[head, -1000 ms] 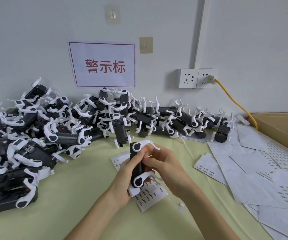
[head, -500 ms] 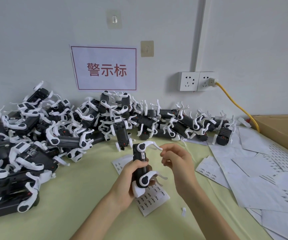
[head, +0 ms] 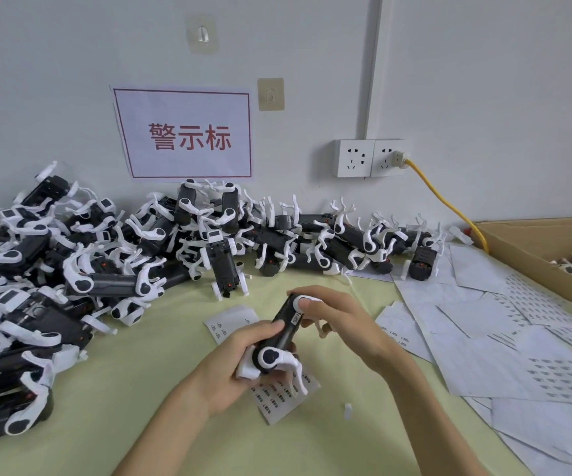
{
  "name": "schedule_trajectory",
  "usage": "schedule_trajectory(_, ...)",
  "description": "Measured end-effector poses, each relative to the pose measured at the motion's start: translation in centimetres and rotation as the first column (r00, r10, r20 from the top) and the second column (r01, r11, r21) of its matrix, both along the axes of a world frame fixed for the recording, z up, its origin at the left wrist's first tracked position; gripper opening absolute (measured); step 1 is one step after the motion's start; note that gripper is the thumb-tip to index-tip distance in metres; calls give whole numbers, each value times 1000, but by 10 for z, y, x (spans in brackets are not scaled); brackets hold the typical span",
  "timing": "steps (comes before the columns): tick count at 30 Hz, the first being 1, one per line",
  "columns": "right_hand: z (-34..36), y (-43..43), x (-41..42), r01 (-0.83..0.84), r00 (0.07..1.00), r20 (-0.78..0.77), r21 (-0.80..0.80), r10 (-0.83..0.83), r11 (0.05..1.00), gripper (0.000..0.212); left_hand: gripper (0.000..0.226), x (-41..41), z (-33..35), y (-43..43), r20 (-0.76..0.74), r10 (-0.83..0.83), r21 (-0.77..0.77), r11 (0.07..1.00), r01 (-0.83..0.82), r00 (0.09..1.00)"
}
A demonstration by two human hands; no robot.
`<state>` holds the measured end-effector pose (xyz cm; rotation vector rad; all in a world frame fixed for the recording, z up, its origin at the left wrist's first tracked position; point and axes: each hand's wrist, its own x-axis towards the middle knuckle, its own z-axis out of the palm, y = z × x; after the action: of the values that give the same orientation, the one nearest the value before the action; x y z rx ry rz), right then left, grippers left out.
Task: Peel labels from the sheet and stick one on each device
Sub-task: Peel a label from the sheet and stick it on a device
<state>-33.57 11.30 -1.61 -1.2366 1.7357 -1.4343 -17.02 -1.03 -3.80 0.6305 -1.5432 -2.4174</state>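
Observation:
A black device with white arms (head: pixel 281 329) is held over the yellow-green table (head: pixel 140 372). My left hand (head: pixel 229 365) grips its lower end from the left. My right hand (head: pixel 337 316) curls round its upper end, thumb on the white cap. A small white label shows on the device's side between the hands. Under the hands lies the label sheet (head: pixel 286 395) with rows of small printed labels, partly hidden.
A big heap of similar black-and-white devices (head: pixel 112 269) fills the left and back of the table. Used white backing sheets (head: pixel 504 324) cover the right side. A cardboard box (head: pixel 548 255) stands at far right. A yellow cable (head: pixel 449 207) runs from the wall socket.
My right hand came back from the side and closed on the top of the device. The device has tilted so its upper end leans to the right.

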Motion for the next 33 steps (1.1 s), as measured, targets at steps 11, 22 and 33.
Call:
schedule_trajectory(11, 3, 22, -32, -172, 974, 170, 112, 152, 979, 53, 20, 3, 6, -16, -250, 336, 72, 942, -329, 908)
schedule_trajectory(22, 17, 88, -106, 425, 556, 829, -348, 62, 836, 53, 14, -6, -24, -8, 99, 504, -938, 336, -89, 858)
schedule_trajectory(33, 31, 118, -166, 819, 318, 927, -373, 198, 435, 41, 18, -8, -31, -3, 113, 323, -975, 216, 44, 939)
